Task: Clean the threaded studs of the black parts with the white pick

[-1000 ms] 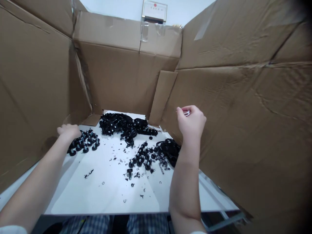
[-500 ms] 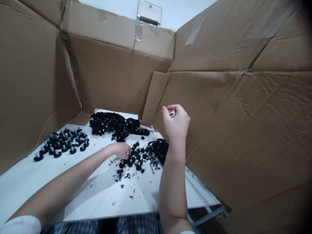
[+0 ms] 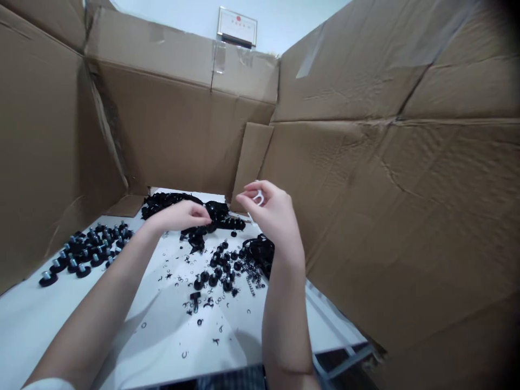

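My right hand [image 3: 273, 214] is raised above the parts, its fingers pinching a small white plastic piece [image 3: 258, 199]. My left hand [image 3: 179, 215] is curled at the front of a heap of black rubber parts [image 3: 174, 203]; its fingers hide whatever they may hold. Below the hands stands a cluster of black round feet with metal studs [image 3: 215, 271]. A neater group of the same studded feet [image 3: 83, 252] stands to the left. Small black rings [image 3: 182, 287] lie scattered on the white tabletop [image 3: 134, 330].
Brown cardboard walls [image 3: 365, 216] surround the white tabletop at the left, back and right. A tangle of black parts [image 3: 260, 252] lies beneath my right hand. A small framed sign [image 3: 237, 27] hangs on the wall behind.
My left hand has moved from the middle cluster back to the far heap. My right hand has dropped lower and moved left, still pinching the white piece. The view has shifted slightly.
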A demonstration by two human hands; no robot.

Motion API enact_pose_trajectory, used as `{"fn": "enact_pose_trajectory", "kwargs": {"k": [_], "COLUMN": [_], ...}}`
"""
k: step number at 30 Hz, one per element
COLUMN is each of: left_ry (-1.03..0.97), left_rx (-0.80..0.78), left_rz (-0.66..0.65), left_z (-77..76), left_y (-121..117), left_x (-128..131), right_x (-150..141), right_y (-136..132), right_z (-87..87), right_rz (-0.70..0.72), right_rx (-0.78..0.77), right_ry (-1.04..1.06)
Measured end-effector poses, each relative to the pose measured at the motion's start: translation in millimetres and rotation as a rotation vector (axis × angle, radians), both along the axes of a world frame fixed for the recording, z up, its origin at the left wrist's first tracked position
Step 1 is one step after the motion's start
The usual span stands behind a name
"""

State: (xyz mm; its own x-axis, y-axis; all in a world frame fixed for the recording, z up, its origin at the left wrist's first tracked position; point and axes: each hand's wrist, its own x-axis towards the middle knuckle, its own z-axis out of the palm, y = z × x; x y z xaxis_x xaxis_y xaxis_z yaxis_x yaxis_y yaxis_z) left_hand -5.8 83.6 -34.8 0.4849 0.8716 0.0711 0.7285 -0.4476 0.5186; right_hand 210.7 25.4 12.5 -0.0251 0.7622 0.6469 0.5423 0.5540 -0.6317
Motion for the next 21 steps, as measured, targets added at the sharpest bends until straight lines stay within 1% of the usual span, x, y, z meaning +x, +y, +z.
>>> {"fn": "enact_pose_trajectory", "kwargs": {"k": [1,2,3,4,6,8,10,13,15,18,21], "left_ry": [-0.076,-0.218,-0.347,-0.449,-0.632,-0.76,-0.816,-0.828,-0.838,-0.834,-0.869], "left_rx": [0.071,0.175,0.257,0.306,0.315,0.272,0.283,0.392,0.426,0.408,0.388], "left_rz": [0.049,0.105,0.157,0.205,0.242,0.231,0.242,0.272,0.231,0.124,0.095], "left_z": [9.9,17.9,23.8,27.9,31.4,31.2,29.3,26.1,24.3,22.1,20.8], "left_y": [-10.3,-21.6,-33.2,-44.4,-62.9,-74.3,-79.0,-78.9,-77.8,-77.0,-77.0], "left_x": [-4.6,-6.9,-7.1,-5.5,0.8,7.6,12.5,16.1,17.0,17.6,17.6], "right_x": [-3.8,-8.8,-14.5,-20.5,-31.9,-40.1,-44.2,-46.4,-47.5,-49.9,-51.2], "right_y": [-0.9,-1.7,-2.4,-3.2,-4.9,-6.7,-7.8,-6.5,-4.0,-1.0,-3.1], "right_z": [-0.8,-1.9,-3.3,-4.9,-8.1,-10.5,-11.6,-11.5,-11.4,-12.0,-11.6], "right_rz": [0.105,0.2,0.278,0.33,0.37,0.375,0.383,0.371,0.358,0.359,0.362], "right_rx": [-0.063,-0.108,-0.127,-0.119,-0.052,0.007,0.026,0.045,0.056,0.062,0.074], "right_ry": [-0.025,-0.048,-0.067,-0.079,-0.062,-0.011,0.041,0.13,0.223,0.345,0.383]}}
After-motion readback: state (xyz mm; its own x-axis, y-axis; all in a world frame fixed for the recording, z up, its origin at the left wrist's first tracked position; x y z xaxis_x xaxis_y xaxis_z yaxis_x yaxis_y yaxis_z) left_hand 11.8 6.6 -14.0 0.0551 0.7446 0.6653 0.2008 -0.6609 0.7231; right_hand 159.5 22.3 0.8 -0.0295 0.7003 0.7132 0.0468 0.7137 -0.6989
